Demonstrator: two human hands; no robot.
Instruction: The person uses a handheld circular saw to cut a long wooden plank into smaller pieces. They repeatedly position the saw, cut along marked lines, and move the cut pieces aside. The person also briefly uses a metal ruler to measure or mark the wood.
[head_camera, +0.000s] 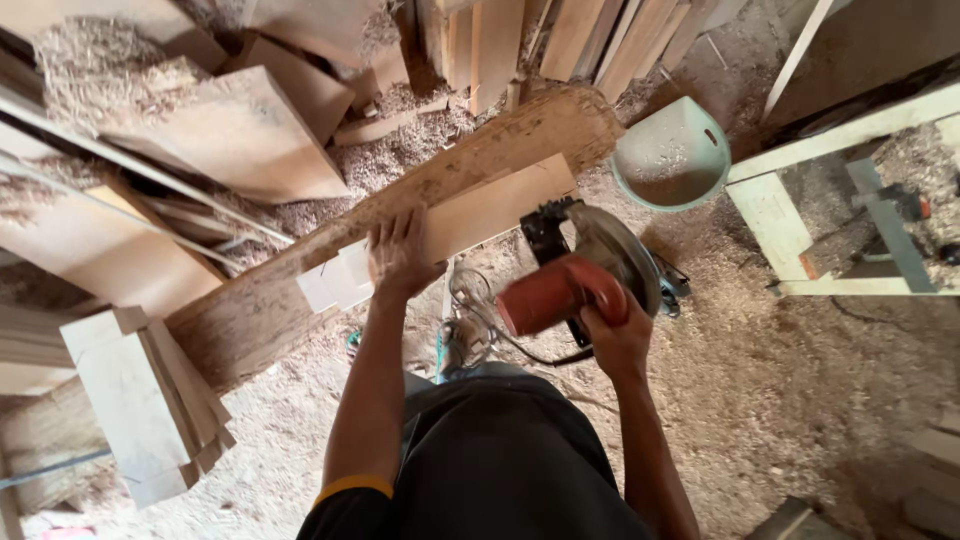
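1. The left hand lies flat, fingers spread, on the thin board resting on a rough plank.
2. The right hand is clamped around the red saw handle.
3. Cutting well likely needs firm downward pressure and a steady saw.
4. The board runs far-right from the fingertips; the saw sits at its right edge.

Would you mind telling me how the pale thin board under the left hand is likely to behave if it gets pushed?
The thin board looks flat and stiff, and probably light. Lying on the rough beam, it may slide unless the left hand presses it. Sawdust around could make it slippery.
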